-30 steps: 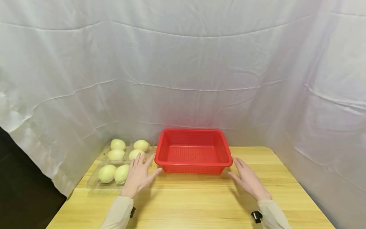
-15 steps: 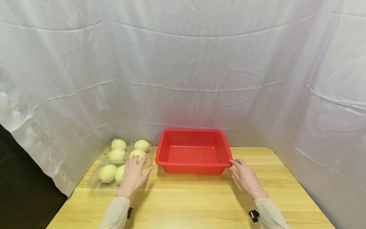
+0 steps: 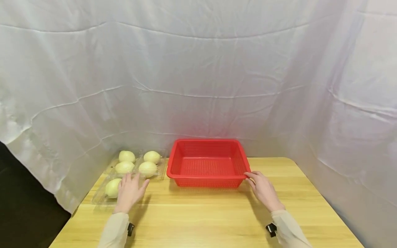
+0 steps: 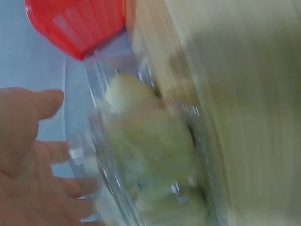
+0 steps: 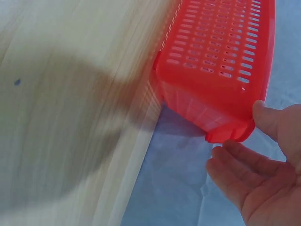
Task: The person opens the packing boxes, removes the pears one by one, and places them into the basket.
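Note:
My left hand (image 3: 128,191) hovers with spread fingers over the front clear plastic tray (image 3: 99,197), at its right side. One pale yellow, rounded fruit (image 3: 113,188) shows there; the hand covers the right part of the tray. In the left wrist view several such fruits (image 4: 155,141) lie blurred in clear plastic beside the fingers. My right hand (image 3: 264,191) holds the near right corner of a red plastic basket (image 3: 207,182). The right wrist view shows the thumb on the rim and the fingertips at the side of the basket corner (image 5: 202,101).
Two further clear trays (image 3: 162,165) stand behind, each bearing pale yellow fruits (image 3: 152,157). The basket sits at the back middle of the wooden table (image 3: 198,220). A grey-white curtain (image 3: 201,69) hangs behind and at both sides. Dark cloth (image 3: 24,193) shows at left.
My left hand has moved left from beside the basket to over the front fruit tray. My right hand has come in to the basket's near right corner and now holds it.

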`<action>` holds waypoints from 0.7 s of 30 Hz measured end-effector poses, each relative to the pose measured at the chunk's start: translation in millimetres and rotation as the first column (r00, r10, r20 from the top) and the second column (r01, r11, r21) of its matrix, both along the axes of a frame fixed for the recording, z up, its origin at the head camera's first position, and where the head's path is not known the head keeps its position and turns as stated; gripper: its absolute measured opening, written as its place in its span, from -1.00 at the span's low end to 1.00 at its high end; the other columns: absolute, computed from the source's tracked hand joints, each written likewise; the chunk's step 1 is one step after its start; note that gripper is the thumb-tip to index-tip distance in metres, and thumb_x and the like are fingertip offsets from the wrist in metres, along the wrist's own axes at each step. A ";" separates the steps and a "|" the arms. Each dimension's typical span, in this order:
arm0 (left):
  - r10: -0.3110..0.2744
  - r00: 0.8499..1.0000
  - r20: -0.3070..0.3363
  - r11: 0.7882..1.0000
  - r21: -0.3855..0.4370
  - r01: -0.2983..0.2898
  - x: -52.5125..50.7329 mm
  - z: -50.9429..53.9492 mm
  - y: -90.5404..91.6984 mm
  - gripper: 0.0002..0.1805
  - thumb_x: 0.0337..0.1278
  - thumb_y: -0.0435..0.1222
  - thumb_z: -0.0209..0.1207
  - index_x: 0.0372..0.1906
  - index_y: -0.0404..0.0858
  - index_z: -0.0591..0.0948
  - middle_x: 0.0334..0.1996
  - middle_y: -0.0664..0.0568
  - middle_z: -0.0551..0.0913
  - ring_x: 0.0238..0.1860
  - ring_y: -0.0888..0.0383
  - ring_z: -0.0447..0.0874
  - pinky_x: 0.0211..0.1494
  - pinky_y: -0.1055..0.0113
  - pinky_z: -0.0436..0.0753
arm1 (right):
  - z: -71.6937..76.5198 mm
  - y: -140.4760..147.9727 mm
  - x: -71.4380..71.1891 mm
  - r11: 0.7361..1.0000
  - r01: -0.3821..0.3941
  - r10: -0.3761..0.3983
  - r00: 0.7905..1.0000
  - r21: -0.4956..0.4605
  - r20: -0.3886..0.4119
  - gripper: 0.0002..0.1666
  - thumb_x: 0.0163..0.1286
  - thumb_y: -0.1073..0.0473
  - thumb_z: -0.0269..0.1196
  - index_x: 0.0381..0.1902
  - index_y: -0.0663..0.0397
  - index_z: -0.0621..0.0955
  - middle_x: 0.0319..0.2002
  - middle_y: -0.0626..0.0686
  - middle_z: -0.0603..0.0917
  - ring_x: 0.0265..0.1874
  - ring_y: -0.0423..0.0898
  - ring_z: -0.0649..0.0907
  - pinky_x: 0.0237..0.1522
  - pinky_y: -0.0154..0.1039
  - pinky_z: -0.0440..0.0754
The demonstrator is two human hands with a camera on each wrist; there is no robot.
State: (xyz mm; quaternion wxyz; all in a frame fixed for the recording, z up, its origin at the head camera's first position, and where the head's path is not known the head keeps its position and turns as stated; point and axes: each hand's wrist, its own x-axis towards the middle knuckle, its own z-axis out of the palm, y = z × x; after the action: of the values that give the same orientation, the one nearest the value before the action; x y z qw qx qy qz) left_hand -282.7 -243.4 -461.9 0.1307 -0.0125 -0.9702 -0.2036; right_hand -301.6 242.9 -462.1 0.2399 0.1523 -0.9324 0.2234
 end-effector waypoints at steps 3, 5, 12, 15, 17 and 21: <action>0.009 0.997 0.072 1.000 0.019 -0.010 2.1 -0.5 -12.9 -0.28 0.49 0.03 -0.15 0.40 -0.49 0.22 0.34 -0.62 0.12 0.39 -0.55 -0.09 0.35 -0.45 -0.07 | 1.3 -2.3 -1.9 1.000 -0.013 0.013 1.000 -0.001 -0.011 -0.68 0.32 0.25 0.30 0.02 0.18 0.68 -0.07 0.22 0.68 -0.07 0.17 0.68 0.02 0.14 0.59; 0.013 0.996 0.088 1.000 0.005 -0.013 3.9 -1.7 -19.1 -0.33 0.52 -0.04 -0.19 0.39 -0.53 0.21 0.33 -0.62 0.14 0.38 -0.56 -0.07 0.36 -0.44 -0.06 | 2.6 -3.8 -2.2 1.000 -0.020 0.020 1.000 0.007 -0.015 -0.70 0.31 0.26 0.31 0.00 0.19 0.69 -0.09 0.22 0.68 -0.08 0.17 0.68 0.01 0.14 0.60; -0.007 1.000 0.026 0.999 -0.043 0.008 1.8 0.6 -38.3 -0.51 0.48 -0.20 -0.10 0.30 -0.44 0.39 0.25 -0.57 0.31 0.29 -0.54 0.18 0.25 -0.44 0.19 | 4.1 -6.1 -0.4 1.000 -0.015 0.015 1.000 0.012 -0.006 -0.71 0.32 0.26 0.29 0.00 0.18 0.68 -0.08 0.22 0.68 -0.09 0.18 0.68 -0.03 0.15 0.60; 0.021 0.991 0.135 0.999 0.033 -0.026 -0.8 4.6 -47.8 -0.37 0.46 -0.01 -0.09 0.42 -0.33 0.27 0.37 -0.62 0.05 0.38 -0.60 -0.13 0.26 -0.54 -0.09 | 4.2 -4.6 0.9 1.000 -0.003 0.003 1.000 0.018 -0.001 -0.70 0.33 0.25 0.29 0.01 0.18 0.68 -0.05 0.22 0.69 -0.06 0.20 0.68 -0.02 0.17 0.60; 0.048 0.977 0.208 0.996 0.068 -0.063 -2.6 6.8 -54.3 -0.20 0.39 0.18 -0.09 0.46 -0.30 0.18 0.39 -0.67 -0.13 0.38 -0.66 -0.33 0.21 -0.59 -0.25 | 4.5 -3.4 1.8 1.000 0.006 -0.006 1.000 0.026 0.006 -0.69 0.33 0.23 0.29 0.02 0.17 0.68 -0.03 0.22 0.69 -0.04 0.20 0.68 -0.02 0.17 0.60; 0.095 0.943 0.319 0.987 0.090 -0.130 -3.5 9.3 -66.0 0.09 0.15 0.43 -0.09 0.52 -0.27 0.02 0.36 -0.74 -0.32 0.30 -0.77 -0.47 0.11 -0.66 -0.29 | 5.3 -1.0 2.8 0.999 0.012 -0.013 1.000 0.037 0.018 -0.68 0.34 0.21 0.29 0.03 0.15 0.68 -0.01 0.21 0.69 -0.04 0.21 0.68 -0.04 0.18 0.60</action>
State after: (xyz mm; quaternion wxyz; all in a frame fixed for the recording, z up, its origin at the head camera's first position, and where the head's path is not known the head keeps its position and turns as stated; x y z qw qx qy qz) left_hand -286.2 -309.4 -452.6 -0.0135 0.0827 -0.9651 -0.2480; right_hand -298.7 241.9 -456.9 0.2299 0.1489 -0.9394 0.2060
